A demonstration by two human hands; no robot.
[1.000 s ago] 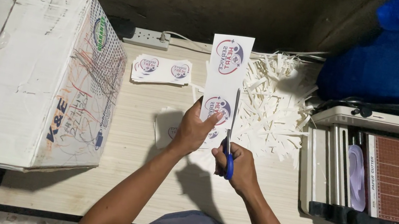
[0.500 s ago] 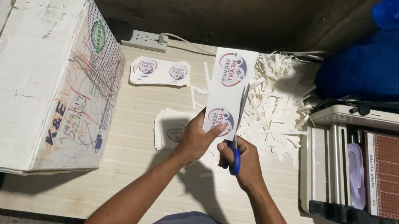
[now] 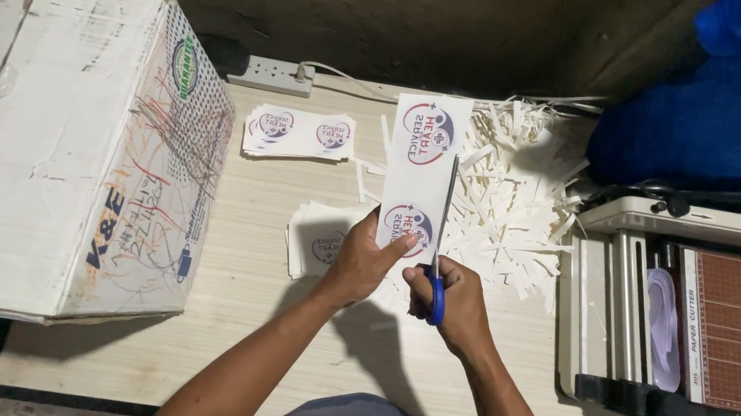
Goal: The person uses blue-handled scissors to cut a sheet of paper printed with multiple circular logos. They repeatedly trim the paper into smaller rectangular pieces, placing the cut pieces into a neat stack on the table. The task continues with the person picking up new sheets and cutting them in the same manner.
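Our left hand (image 3: 364,263) pinches the white paper strip with round printed logos (image 3: 422,171); since a moment ago, blue-handled scissors (image 3: 440,251) in our clenched right hand (image 3: 454,299) have advanced up its edge.

Cardboard box (image 3: 47,141) blocks left, paper cutter (image 3: 706,318) right — bare table (image 3: 269,322) between.

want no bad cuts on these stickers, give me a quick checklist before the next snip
1. Left hand grips the sticker strip at its lower end: ok.
2. Right hand in the blue-handled scissors: ok.
3. Blades lie along the strip's right edge: ok.
4. Left fingers clear of the blades: ok, they sit left of them.
5. Blades clear of the round prints: cannot tell.
6. Paper scraps crowd the table right of the strip: not ok.
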